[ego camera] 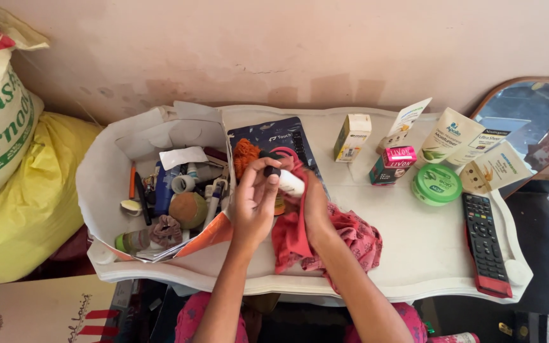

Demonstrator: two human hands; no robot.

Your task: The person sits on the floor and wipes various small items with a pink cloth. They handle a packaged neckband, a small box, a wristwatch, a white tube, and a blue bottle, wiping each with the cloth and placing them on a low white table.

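Over the middle of the white table (414, 254), my left hand (253, 203) pinches the dark cap end of a small white bottle (287, 182). My right hand (312, 203) grips the bottle's body from the other side, wrapped in a red patterned cloth (351, 238) that drapes down onto the tabletop. An orange scrunchie (244, 154) and a dark flat package (281, 136) lie just behind the hands.
A torn white box (106, 171) of clutter, with pens, a ball (188, 209) and small bottles, sits left. To the right are small cartons (352, 136), cream tubes (452, 136), a green jar (436, 184), a remote (484, 241) and a mirror (528, 114). Yellow and white sacks (27, 190) stand far left.
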